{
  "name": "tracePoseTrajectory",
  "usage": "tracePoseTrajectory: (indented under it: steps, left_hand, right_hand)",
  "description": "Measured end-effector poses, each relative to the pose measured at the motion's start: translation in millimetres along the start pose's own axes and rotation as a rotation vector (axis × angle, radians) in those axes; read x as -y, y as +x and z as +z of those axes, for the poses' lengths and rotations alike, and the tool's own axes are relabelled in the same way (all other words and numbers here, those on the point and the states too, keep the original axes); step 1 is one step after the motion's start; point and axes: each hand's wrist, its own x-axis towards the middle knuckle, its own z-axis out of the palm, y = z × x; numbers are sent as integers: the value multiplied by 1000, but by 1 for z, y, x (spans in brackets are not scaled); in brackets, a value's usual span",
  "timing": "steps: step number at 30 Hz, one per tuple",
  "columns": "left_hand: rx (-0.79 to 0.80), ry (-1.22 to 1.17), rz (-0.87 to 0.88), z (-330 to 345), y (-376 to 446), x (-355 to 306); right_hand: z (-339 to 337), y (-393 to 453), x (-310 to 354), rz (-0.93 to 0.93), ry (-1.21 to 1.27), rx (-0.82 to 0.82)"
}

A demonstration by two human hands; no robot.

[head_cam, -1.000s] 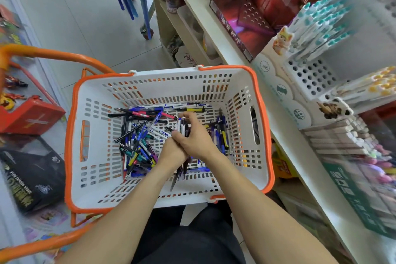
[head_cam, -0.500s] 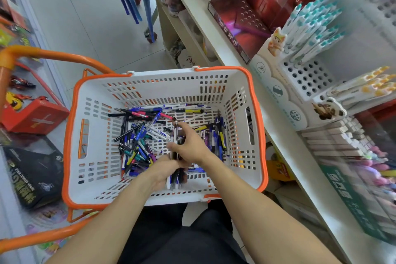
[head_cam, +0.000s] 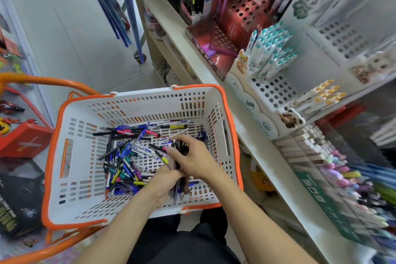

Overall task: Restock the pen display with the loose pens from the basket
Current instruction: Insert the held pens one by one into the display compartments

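Taking the basket [head_cam: 53, 178] as our marker: white mesh walls, orange rim, sitting in front of the person's knees. Inside it, toward its left and middle, the loose pens [head_cam: 126, 156] lie in a jumbled heap, blue, black, pink and yellow barrels crossing every which way. Plenty there, so the bulk of the job is ahead.

Moving to the basket's right half, the left hand [head_cam: 161, 186] is curled round a bundle of dark pens [head_cam: 179, 188], tips poking out below the fist toward the near wall. Right on top of it, the right hand [head_cam: 192, 156] has fingers bent over the upper ends of that same bundle, apparently squaring it up. Both hands are touching each other.

Beyond the basket's right rim runs the shelf [head_cam: 252, 135], and on it the white pen display [head_cam: 270, 92], whose many round holes stand unfilled below a cluster of teal-capped pens [head_cam: 272, 49]. Nothing from this handful has reached those holes yet; my read is gathering first, slotting later.
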Motion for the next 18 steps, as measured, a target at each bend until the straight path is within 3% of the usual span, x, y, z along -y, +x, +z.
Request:
tracePoseTrajectory:
  steps: [5, 13, 18]
  left_hand:
    - [170, -143, 33, 64, -32, -12]
    - [500, -95, 61, 146, -61, -22]
    - [654, 18, 135, 189, -68, -45]
  right_hand:
    - [-54, -54, -9, -14, 115, -129]
    - [-125, -134, -51, 117, 653, -380]
    - [-178, -181, -60, 6, 641, -496]
